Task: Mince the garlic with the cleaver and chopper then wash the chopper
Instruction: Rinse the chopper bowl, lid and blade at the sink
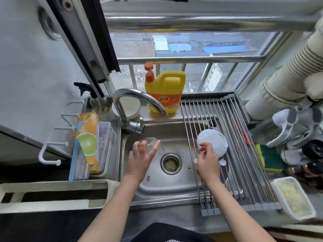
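My left hand (141,159) holds the chopper's clear bowl (151,144) over the steel sink (174,135), fingers on its far side and thumb stretched along its right. The chopper's round white lid (215,141) lies on the roll-up drying rack (244,154) over the sink's right half. My right hand (208,163) has its curled fingertips on the lid's lower left rim. A small white round part (222,162) lies on the rack just right of that hand. Minced garlic fills a clear rectangular box (295,198) at the right front. The cleaver is not in view.
The curved tap (139,100) arches over the sink, with no water visible. A yellow detergent jug (166,91) stands on the sill behind. The drain strainer (171,164) holds scraps. A green-yellow sponge (269,158) and bottles sit right of the rack. A lemon-printed box (87,142) stands at the left.
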`<state>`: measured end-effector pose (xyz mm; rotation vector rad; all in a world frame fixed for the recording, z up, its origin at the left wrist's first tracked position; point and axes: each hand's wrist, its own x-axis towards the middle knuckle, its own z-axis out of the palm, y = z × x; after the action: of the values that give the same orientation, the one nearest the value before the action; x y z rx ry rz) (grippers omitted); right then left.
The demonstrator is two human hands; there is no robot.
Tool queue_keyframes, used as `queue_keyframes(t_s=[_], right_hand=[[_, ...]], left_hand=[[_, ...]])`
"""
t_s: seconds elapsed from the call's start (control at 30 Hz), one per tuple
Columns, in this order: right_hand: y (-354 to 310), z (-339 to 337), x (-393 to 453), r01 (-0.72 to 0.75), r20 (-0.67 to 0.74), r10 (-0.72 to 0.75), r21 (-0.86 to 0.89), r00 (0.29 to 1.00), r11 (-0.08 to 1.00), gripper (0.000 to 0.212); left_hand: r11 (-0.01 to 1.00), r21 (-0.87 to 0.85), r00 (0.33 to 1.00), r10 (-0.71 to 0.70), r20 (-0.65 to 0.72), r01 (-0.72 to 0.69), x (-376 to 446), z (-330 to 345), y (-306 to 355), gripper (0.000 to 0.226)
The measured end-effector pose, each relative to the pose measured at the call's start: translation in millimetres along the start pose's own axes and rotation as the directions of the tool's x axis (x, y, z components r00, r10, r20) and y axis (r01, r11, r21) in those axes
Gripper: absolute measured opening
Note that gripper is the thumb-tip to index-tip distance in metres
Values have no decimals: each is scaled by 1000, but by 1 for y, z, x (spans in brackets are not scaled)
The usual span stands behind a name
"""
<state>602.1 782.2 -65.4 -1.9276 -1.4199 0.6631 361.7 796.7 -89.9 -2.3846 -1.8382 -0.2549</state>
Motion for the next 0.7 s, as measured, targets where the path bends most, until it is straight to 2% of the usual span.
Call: queue_keyframes(t_s=[0.07,0.1,0.13,0.17,0.2,0.23,0.27,0.3,0.33,0.37,0.43,0.57,0.7], right_hand=[[12,-7,-8,22,-36,-24,-56,999,998,23],[17,-10,-11,19,-49,-22,-75,999,997,22],[21,-13,-15,-2,-70,-4,-83,998,997,20],[26,-15,-20,-26,-102,17,-82,995,996,17],[30,-17,-24,-51,-136,39,-86,990,995,14],[35,-20,-27,-72,-161,54,-106,985,992,12],[39,-22,-30,-87,-153,64,-147,986,985,10],[44,-23,-32,-86,-107,64,-207,992,975,10],[48,-23,-35,-73,-32,66,-269,997,960,12],[52,-22,-37,-58,48,77,-310,996,949,15],[57,-18,-41,-40,147,90,-315,985,948,19],[56,-15,-44,-62,129,96,-241,987,969,12],[52,-22,-46,-71,95,85,-143,992,987,8]], left_hand=[[997,54,998,57,5,-57,-1,4,2,100],[999,35,998,30,49,-31,1,2,3,98],[998,-19,991,-54,121,57,3,-3,6,97],[971,-108,962,-191,196,214,6,-9,9,94],[893,-187,890,-345,297,409,9,-11,10,86],[750,-272,773,-464,432,602,13,-12,10,77],[532,-359,630,-514,582,767,17,-13,9,71],[292,-424,515,-503,694,857,20,-14,8,68],[107,-451,446,-455,771,886,21,-16,8,67],[-8,-457,415,-404,815,890,21,-18,9,69],[-154,-450,385,-326,863,880,20,-19,13,76],[-454,-400,358,-180,916,796,17,-24,23,87],[-608,-369,426,-55,903,703,12,-28,26,88]])
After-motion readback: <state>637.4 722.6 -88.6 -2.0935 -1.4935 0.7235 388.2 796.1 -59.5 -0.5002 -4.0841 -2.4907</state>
